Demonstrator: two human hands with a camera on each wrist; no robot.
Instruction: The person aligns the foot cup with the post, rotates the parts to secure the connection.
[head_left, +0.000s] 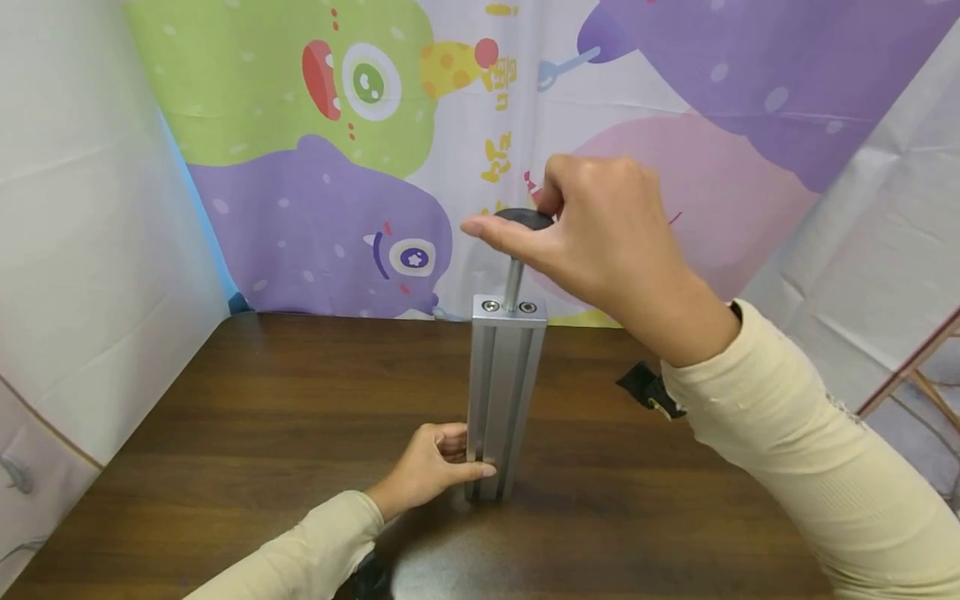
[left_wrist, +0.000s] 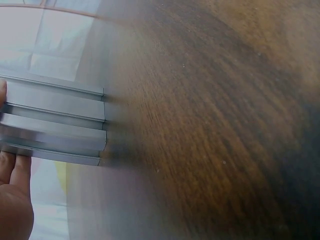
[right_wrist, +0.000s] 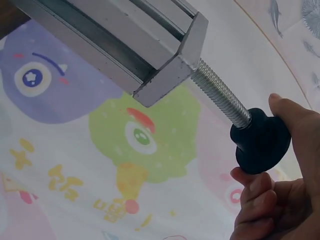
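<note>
Head view: the aluminium profile (head_left: 504, 400) is standing upright on the brown wooden surface (head_left: 300, 400), right in front of you. Your left hand (head_left: 427, 462) is gripping the profile near its foot; your thumb is lying across the near face while your other fingers are reaching behind its left side. On top of the profile an end plate (head_left: 510, 322) is sitting, and it is showing two screws (head_left: 528, 307), one on either side of a metal rod (head_left: 513, 287) that is rising out of it. Above the profile, your right hand (head_left: 600, 225) is holding the black round knob (head_left: 522, 218) at the rod's upper end.

In the right wrist view you are pinching that knob between your thumb and curled fingers, and the rod is showing its thread between knob and plate. In the left wrist view the profile's grooves are running down toward the surface.

Behind the profile a printed cloth (head_left: 255, 208) is hanging, carrying green, purple and pink cartoon figures. To the right of the profile, a black strap (head_left: 647, 387) is showing beside your right sleeve (head_left: 780, 450).
</note>
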